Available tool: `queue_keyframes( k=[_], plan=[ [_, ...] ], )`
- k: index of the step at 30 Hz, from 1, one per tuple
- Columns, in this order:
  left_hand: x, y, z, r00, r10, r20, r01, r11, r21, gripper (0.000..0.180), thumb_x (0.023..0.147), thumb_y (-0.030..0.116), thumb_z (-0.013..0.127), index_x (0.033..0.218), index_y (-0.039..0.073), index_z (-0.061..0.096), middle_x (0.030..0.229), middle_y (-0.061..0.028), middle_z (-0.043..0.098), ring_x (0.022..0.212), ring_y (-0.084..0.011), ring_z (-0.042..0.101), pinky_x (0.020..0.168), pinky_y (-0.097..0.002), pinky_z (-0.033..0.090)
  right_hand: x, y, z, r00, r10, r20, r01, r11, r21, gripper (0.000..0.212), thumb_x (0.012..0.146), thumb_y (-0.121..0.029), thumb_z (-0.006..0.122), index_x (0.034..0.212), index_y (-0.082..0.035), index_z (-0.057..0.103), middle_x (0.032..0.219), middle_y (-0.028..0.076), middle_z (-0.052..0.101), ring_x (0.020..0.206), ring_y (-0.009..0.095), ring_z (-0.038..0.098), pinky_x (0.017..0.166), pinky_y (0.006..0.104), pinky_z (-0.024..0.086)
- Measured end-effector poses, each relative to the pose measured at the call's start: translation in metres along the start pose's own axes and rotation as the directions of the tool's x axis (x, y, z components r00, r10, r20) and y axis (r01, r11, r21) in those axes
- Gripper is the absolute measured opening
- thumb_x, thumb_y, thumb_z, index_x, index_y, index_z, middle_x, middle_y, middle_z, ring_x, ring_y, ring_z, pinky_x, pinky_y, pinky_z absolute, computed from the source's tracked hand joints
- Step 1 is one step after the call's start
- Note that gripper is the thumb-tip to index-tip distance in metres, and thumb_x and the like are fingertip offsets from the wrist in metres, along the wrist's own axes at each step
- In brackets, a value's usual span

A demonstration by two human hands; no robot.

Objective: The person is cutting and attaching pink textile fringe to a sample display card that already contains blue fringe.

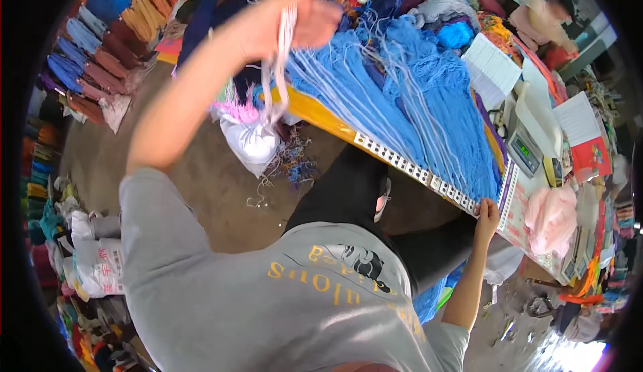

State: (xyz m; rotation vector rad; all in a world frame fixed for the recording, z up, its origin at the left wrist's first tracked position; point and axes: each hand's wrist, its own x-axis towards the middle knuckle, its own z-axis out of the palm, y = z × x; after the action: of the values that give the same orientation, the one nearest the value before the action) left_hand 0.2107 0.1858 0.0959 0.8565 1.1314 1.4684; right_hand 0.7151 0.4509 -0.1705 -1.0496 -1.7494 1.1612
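My left hand (pixel 309 22) is raised over the far left part of the table, smeared by motion. Pale white yarn (pixel 287 44) loops across it and hangs down past the wrist. At the table's right front corner, my right hand (pixel 489 216) has its fingers pinched together at the end of a white strip with dark holes (pixel 395 159). What they pinch is too small to make out. Behind the strip, a wide spread of blue yarn (pixel 435 104) covers the table, with pale strands (pixel 358 81) lying over its left and middle parts.
A yellow edge (pixel 315 112) borders the table's front left. To the right are a digital scale (pixel 524 150), paper sheets (pixel 492 67) and a pink bundle (pixel 552 218). A white bag (pixel 251 141) and yarn scraps (pixel 295 158) lie below. Another person (pixel 546 20) is at the far right.
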Motion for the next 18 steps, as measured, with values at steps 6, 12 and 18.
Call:
queue_keyframes(
  k=[6,12,18],
  plan=[
    [0.004,-0.133,0.068,0.972,-0.157,0.173,0.194,0.955,-0.224,0.060,0.094,0.051,0.033,0.118,0.001,0.054,0.118,-0.0092,0.057,0.111,-0.0185,0.052,0.091,-0.0324,0.041,-0.038,-0.131,0.089,0.995,-0.012,0.097,0.012,1.000,-0.002,0.016,0.089,-0.012,0.054,0.096,0.000,0.062,0.085,0.004,0.061,0.071,0.010,0.056,0.064,0.0234,0.047],
    [0.015,-0.177,0.159,0.902,-0.212,0.376,0.295,0.939,-0.178,0.064,0.093,0.053,0.030,0.130,0.003,0.044,0.116,-0.0067,0.054,0.094,-0.0143,0.054,0.076,-0.0291,0.044,-0.069,-0.195,0.152,0.894,-0.033,0.446,-0.138,0.929,0.343,0.014,0.087,-0.009,0.058,0.096,0.002,0.061,0.075,0.004,0.059,0.063,0.009,0.055,0.057,0.0219,0.044],
    [0.030,-0.183,0.187,0.898,-0.268,0.348,0.361,0.902,-0.236,0.063,0.094,0.052,0.030,0.130,0.002,0.044,0.107,-0.0054,0.057,0.080,-0.0129,0.053,0.068,-0.0277,0.045,-0.061,-0.181,0.133,0.909,0.055,0.414,-0.237,0.884,0.403,0.012,0.090,-0.012,0.055,0.089,0.000,0.059,0.068,0.002,0.056,0.061,0.008,0.051,0.054,0.0206,0.040]
  ],
)
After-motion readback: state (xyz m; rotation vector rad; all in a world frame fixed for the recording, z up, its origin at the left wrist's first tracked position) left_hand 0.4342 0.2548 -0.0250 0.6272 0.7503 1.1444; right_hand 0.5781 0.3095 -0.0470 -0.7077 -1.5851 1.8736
